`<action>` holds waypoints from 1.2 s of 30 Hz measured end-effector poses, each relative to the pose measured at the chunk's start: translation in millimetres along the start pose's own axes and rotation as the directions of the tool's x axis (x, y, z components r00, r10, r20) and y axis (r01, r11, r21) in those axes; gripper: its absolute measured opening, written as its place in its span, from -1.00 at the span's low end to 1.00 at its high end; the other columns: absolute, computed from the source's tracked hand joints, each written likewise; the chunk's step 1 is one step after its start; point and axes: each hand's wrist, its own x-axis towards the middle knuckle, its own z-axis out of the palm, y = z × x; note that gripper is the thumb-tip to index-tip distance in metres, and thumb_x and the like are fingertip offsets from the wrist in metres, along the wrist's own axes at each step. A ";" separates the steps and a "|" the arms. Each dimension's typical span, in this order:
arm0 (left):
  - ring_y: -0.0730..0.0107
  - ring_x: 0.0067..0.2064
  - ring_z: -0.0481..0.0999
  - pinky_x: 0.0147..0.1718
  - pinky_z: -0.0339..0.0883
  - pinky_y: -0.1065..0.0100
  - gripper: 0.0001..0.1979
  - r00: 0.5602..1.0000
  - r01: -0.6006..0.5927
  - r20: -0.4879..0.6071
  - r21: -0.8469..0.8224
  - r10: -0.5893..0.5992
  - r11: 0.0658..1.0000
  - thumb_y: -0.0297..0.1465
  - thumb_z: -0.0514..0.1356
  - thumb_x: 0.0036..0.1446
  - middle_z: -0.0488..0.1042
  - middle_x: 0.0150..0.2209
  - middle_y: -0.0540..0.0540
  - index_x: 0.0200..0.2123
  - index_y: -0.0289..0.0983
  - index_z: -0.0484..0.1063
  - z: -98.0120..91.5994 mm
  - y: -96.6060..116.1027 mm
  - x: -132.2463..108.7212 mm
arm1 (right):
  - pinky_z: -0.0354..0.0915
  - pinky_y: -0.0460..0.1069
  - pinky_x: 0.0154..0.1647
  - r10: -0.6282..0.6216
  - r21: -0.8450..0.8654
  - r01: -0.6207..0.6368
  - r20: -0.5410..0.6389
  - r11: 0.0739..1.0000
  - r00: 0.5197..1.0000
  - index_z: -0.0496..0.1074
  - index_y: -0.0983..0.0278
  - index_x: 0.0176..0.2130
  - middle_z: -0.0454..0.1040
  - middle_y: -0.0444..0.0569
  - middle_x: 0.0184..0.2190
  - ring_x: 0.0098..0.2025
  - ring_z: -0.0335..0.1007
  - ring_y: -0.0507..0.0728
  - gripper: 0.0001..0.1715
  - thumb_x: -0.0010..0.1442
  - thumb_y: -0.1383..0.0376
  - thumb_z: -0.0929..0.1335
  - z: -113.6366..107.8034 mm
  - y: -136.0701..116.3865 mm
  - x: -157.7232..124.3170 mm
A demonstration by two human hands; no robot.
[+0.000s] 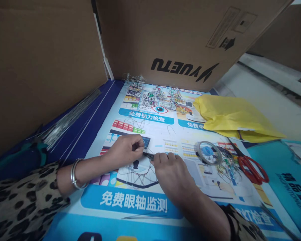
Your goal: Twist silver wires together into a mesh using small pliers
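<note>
My left hand (125,149) is closed in a pinch over the printed sheet, thumb and fingertips pressed together. Thin wire work (140,176), bent and twisted with small coloured bits on it, hangs just below these fingers. A silver bangle (74,174) circles that wrist. My right hand (172,174) is wrapped round a pair of pliers, whose dark pointed jaws (148,155) reach to the left fingertips. The handles are hidden inside the fist. What exactly the jaws grip is too small to make out.
Cardboard walls (150,40) close off the back and left. Straight wires (71,118) lie at the left. Twisted wire pieces (174,97) sit at the back. To the right are a tape roll (217,159), red-handled scissors (253,169) and a yellow bag (235,115).
</note>
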 end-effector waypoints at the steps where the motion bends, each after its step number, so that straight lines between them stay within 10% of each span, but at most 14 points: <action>1: 0.59 -0.54 0.29 -0.54 0.12 0.54 -0.92 1.000 0.001 -0.001 -0.001 -0.001 1.000 -0.57 0.10 -0.09 0.35 -0.59 0.10 -0.54 -0.30 0.32 -0.1 0.1 0.1 | 0.02 -0.04 -0.51 -0.001 -0.001 0.001 0.003 1.000 1.000 0.34 0.36 -0.42 0.33 0.01 -0.56 -0.47 0.23 0.09 -0.84 0.14 0.45 0.21 0.0 0.0 0.0; 36: 0.56 -0.55 0.30 -0.56 0.13 0.52 -0.93 0.999 0.047 -0.005 0.042 -0.047 0.998 -0.53 0.09 -0.09 0.37 -0.59 0.08 -0.56 -0.30 0.31 0.0 3.2 0.3 | -0.04 -0.03 -0.56 -0.035 -0.022 0.034 -0.042 0.999 0.999 0.36 0.36 -0.42 0.33 -0.01 -0.56 -0.51 0.23 0.10 -0.84 0.13 0.47 0.22 3.7 -0.2 1.8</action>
